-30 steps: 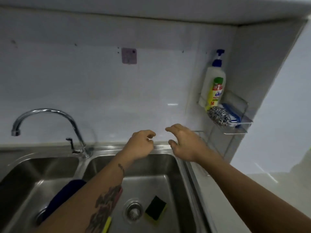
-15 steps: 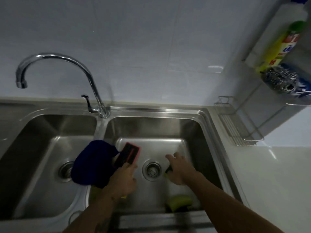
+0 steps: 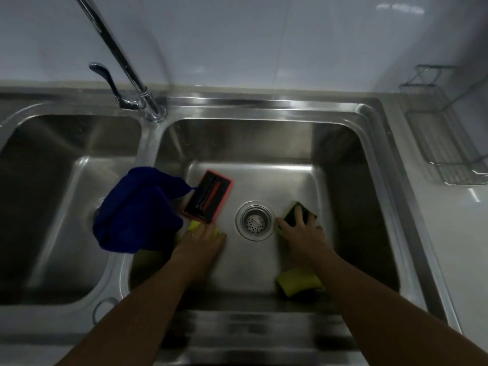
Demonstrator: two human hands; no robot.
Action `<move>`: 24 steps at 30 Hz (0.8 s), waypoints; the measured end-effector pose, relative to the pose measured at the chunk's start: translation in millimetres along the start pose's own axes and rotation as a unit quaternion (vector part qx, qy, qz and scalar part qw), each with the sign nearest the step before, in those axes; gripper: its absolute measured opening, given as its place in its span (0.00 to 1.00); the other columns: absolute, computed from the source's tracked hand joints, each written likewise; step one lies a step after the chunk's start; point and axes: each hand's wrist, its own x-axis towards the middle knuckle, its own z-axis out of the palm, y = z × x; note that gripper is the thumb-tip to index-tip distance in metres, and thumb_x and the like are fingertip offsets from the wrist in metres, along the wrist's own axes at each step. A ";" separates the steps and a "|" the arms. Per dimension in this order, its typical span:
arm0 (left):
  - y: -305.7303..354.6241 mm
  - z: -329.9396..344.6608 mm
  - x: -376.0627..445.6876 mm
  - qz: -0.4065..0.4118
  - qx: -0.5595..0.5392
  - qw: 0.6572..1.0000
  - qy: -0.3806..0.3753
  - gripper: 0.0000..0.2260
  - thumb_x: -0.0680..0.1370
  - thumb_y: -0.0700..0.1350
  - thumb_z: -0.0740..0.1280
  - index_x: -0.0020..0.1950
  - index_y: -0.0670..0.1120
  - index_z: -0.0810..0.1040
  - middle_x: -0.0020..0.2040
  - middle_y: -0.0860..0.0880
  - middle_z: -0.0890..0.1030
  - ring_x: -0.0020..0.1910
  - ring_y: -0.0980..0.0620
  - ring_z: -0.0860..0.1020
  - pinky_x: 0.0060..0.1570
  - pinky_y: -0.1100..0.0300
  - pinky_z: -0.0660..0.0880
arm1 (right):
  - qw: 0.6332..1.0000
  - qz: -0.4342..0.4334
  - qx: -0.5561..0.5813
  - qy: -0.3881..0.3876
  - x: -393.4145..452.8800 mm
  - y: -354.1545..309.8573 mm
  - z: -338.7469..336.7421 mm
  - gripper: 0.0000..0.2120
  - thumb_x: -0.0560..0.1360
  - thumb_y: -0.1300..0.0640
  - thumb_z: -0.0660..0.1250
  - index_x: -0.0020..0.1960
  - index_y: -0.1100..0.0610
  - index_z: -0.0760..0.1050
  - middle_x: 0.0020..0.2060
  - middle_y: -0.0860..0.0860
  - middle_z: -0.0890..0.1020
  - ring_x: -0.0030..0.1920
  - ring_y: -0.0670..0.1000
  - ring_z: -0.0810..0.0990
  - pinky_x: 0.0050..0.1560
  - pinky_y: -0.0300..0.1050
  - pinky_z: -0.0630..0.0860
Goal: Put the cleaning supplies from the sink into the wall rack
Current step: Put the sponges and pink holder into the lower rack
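Both hands are down in the right basin [image 3: 343, 143] of a steel double sink. My left hand [image 3: 200, 241] curls its fingers over a yellow sponge [image 3: 194, 225], just below a pink sponge with a black top [image 3: 207, 196]. To the right of the drain [image 3: 254, 220], my right hand [image 3: 301, 233] grips a dark-topped sponge with a yellow-green underside [image 3: 303, 211], fingers on top and thumb at its left side. Another yellow sponge [image 3: 298, 283] lies by the near wall under my right forearm. A blue cloth [image 3: 137, 210] hangs over the divider between the basins.
The faucet [image 3: 118, 54] rises at the back over the divider, and the left basin [image 3: 52, 207] lies beyond it. A wire rack [image 3: 449, 143] sits at the right above the white counter. The rack with the bottle is out of view.
The view has dropped from the wall to the sink. Both hands went down into the right basin; the left settled on the yellow sponge and the right on the dark sponge.
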 end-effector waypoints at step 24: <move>99.6 -98.2 132.4 0.077 -0.121 0.973 0.183 0.44 0.60 0.49 0.70 0.73 0.50 0.54 0.68 0.44 0.62 0.66 0.40 0.64 0.64 0.44 0.63 | 0.876 0.104 0.426 0.202 -17.2 73.4 -25.5 0.29 0.67 0.57 0.70 0.66 0.52 0.65 0.59 0.56 0.69 0.54 0.64 0.75 0.53 0.53 0.74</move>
